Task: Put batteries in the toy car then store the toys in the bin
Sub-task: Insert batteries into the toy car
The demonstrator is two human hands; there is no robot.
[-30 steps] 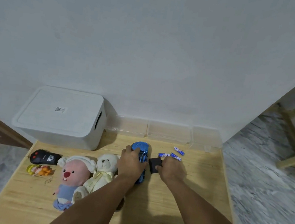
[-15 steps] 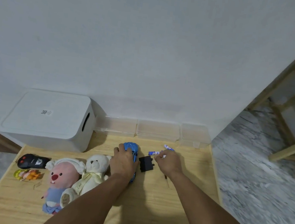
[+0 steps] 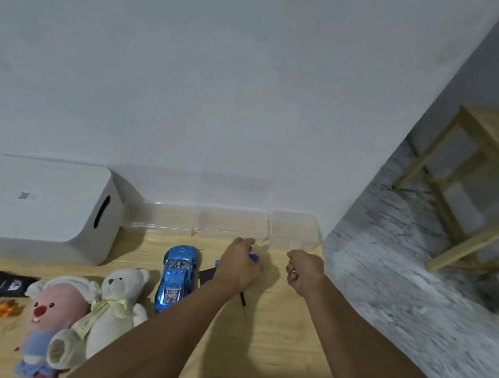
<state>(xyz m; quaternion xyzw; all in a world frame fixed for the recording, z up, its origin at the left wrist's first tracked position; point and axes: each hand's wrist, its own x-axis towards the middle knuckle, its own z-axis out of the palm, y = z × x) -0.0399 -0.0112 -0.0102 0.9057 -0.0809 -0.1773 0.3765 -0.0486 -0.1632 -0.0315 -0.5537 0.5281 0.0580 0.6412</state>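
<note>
Reaching along the wooden bench [image 3: 280, 347], I see the shiny blue toy car [image 3: 177, 274] belly-up mid-bench. My left hand [image 3: 240, 268] pinches a small blue-purple battery [image 3: 253, 256]; the right hand [image 3: 304, 272] is fisted, contents unclear. Match polarity before seating. White lidded bin [image 3: 37, 211] waits far-left.

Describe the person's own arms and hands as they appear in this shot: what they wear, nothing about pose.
Both forearms are bare up to the frame's lower edge, with no sleeves, gloves or watch in view. The right hand wears a ring on one finger. The left hand shows no ring or band on the side facing the camera.
</note>
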